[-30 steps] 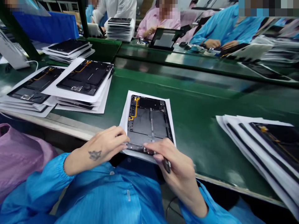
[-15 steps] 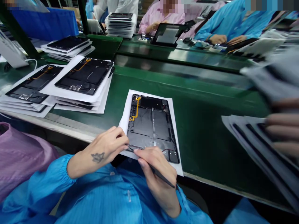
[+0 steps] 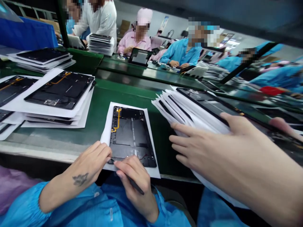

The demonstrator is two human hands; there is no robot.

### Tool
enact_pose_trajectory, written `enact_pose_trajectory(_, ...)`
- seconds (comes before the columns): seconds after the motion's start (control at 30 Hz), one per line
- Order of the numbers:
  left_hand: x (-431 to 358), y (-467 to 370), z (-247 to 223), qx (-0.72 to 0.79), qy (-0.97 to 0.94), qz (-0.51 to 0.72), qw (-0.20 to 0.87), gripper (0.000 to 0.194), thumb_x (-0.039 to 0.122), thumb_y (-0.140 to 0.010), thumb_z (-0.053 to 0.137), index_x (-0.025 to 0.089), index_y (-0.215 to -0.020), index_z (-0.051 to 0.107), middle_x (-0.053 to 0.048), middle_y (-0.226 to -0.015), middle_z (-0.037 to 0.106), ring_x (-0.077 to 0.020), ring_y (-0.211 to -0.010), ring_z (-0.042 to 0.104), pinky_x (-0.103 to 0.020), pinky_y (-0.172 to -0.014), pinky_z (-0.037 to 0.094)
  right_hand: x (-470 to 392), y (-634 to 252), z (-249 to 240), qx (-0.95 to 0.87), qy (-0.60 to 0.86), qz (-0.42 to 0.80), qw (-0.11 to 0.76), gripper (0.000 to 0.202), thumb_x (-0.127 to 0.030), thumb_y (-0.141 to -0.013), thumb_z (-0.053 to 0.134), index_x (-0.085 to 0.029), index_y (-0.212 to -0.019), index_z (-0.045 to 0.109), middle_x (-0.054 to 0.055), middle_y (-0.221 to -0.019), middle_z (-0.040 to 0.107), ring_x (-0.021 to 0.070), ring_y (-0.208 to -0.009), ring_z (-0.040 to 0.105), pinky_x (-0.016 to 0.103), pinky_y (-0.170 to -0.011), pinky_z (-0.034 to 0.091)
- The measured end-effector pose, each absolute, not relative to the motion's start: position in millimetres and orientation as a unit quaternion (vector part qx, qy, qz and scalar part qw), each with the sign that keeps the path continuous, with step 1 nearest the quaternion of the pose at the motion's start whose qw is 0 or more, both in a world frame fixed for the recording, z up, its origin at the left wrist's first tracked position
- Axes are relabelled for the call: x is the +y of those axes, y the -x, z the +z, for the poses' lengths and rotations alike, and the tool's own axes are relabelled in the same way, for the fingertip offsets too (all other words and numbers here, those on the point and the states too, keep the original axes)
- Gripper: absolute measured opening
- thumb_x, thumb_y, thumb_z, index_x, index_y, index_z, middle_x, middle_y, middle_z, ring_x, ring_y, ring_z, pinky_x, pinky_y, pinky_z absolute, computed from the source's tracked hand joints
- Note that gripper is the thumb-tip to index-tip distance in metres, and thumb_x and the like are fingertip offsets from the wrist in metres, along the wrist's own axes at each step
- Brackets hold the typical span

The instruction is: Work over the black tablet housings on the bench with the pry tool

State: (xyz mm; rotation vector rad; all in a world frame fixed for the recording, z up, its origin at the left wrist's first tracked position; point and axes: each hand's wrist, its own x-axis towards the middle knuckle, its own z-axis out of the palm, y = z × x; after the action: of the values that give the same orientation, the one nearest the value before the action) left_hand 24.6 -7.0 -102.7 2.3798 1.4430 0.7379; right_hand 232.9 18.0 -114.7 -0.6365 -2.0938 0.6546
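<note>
A black tablet back housing (image 3: 124, 132) with an orange flex cable (image 3: 117, 119) lies on a white paper sheet (image 3: 153, 172) in front of me. My left hand (image 3: 98, 157), tattooed near the wrist, is closed with its fingertips pinched at the housing's near left corner. Whatever they pinch is too small to make out. In my right hand (image 3: 136, 175) I grip slim black tweezers (image 3: 134, 184). Their tip is close to my left fingertips, at the housing's near edge.
At right, a co-worker's hand (image 3: 213, 154) grips a stack of papers and tablet parts (image 3: 189, 113) beside my work. Stacked housings (image 3: 61, 91) stand on the left of the green bench (image 3: 127, 94). People work across it.
My view has swung right and up. The co-worker's stack, blurred at the right edge before, now shows beside my paper sheet. My hands remain at the housing's near edge.
</note>
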Motion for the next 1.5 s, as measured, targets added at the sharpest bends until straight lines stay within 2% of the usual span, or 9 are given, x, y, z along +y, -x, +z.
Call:
enact_pose_trajectory(0.43, -6.3, -25.9, -117.9, 0.517, -0.794, 0.288, 0.141, 0.023, 0.026, -0.108, 0.033, 0.022, -0.092, 0.049, 0.0, -0.083, 0.051, -0.0156, -0.073, 0.05, -0.028, -0.067, 0.041, 17.9, -236.7, -109.9, -0.844, 0.258, 0.224, 0.413, 0.02, -0.027, -0.104, 0.049, -0.018, -0.108, 0.067, 0.006, -0.087, 0.067, 0.0191, -0.083, 0.059, 0.035, -0.075, 0.047)
enact_pose_trajectory(0.77, -2.2, -28.6, -98.0, 0.492, -0.812, 0.276, 0.149, 0.023, 0.019, -0.105, 0.034, 0.022, -0.086, 0.046, 0.0, -0.079, 0.051, -0.0154, -0.07, 0.051, -0.027, -0.062, 0.039, 15.3, -235.1, -108.8, -0.841, 0.251, 0.224, 0.425, 0.018, -0.025, -0.104, 0.049, -0.019, -0.11, 0.065, 0.005, -0.09, 0.066, 0.0183, -0.084, 0.058, 0.034, -0.076, 0.046)
enact_pose_trajectory(0.93, -3.6, -29.2, -94.8, 0.483, -0.821, 0.281, 0.12, 0.023, 0.018, -0.105, 0.034, 0.022, -0.086, 0.046, 0.001, -0.079, 0.052, -0.0157, -0.07, 0.052, -0.027, -0.061, 0.039, 15.8, -234.2, -111.5, -0.84, 0.25, 0.219, 0.428, 0.016, -0.023, -0.103, 0.051, -0.019, -0.111, 0.065, 0.005, -0.092, 0.067, 0.0181, -0.085, 0.058, 0.033, -0.077, 0.046)
enact_pose_trajectory(1.27, -3.6, -31.1, -90.0, 0.476, -0.817, 0.308, 0.107, 0.021, 0.014, -0.101, 0.037, 0.022, -0.084, 0.047, 0.002, -0.075, 0.053, -0.0142, -0.065, 0.052, -0.024, -0.058, 0.04, 15.5, -234.0, -113.9, -0.838, 0.254, 0.216, 0.432, 0.02, -0.026, -0.104, 0.049, -0.02, -0.11, 0.068, 0.006, -0.091, 0.068, 0.0184, -0.084, 0.059, 0.033, -0.075, 0.048)
enact_pose_trajectory(1.5, -8.0, -32.4, -91.7, 0.454, -0.828, 0.315, 0.09, 0.023, 0.006, -0.1, 0.035, 0.022, -0.088, 0.047, 0.001, -0.078, 0.052, -0.014, -0.069, 0.054, -0.023, -0.062, 0.042, 15.0, -235.9, -110.7, -0.825, 0.248, 0.233, 0.451, 0.02, -0.024, -0.103, 0.051, -0.02, -0.114, 0.068, 0.005, -0.09, 0.068, 0.0181, -0.085, 0.059, 0.033, -0.076, 0.048)
